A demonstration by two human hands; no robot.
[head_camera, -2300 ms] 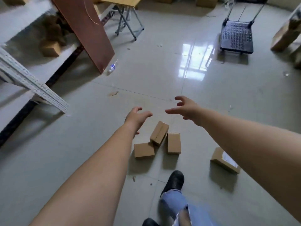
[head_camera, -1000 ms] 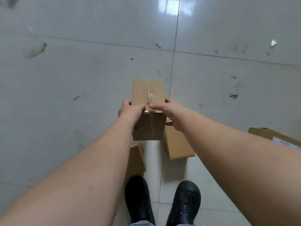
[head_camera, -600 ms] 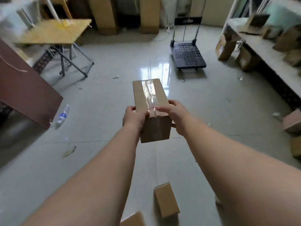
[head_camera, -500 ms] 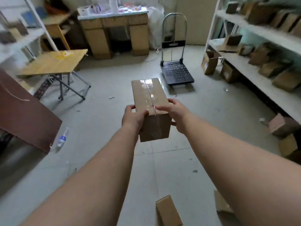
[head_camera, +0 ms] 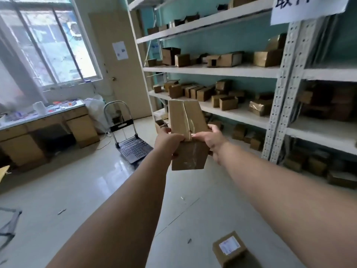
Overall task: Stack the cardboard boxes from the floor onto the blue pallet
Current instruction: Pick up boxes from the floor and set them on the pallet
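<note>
Head view. A taped cardboard box (head_camera: 186, 132) is held in the air in front of the person, well above the floor (head_camera: 96, 190). Its long axis points away from the camera and its near end face is turned toward the viewer. A strip of clear tape runs along the top seam and down the near face.

The left hand (head_camera: 167, 140) grips the box's left side at the near end, fingers curled round the edge and thumb lying on top near the seam. The right hand (head_camera: 209, 138) grips the right side at the same end, thumb on top and fingers wrapped round the side. The two thumbs nearly meet at the tape line. Both forearms reach in from the bottom of the frame.

The blue platform cart (head_camera: 133, 147), with its upright metal handle, stands on the floor to the left of the held box and beyond it, well apart from it. Its deck carries nothing visible.

A second, smaller box bearing a white label (head_camera: 229, 248) lies on the floor below and to the right of the held box.

White shelving (head_camera: 231, 72) stocked with many small cartons stands to the right of the held box and behind it. A desk (head_camera: 46, 120) under a window (head_camera: 48, 41) stands to its far left.
</note>
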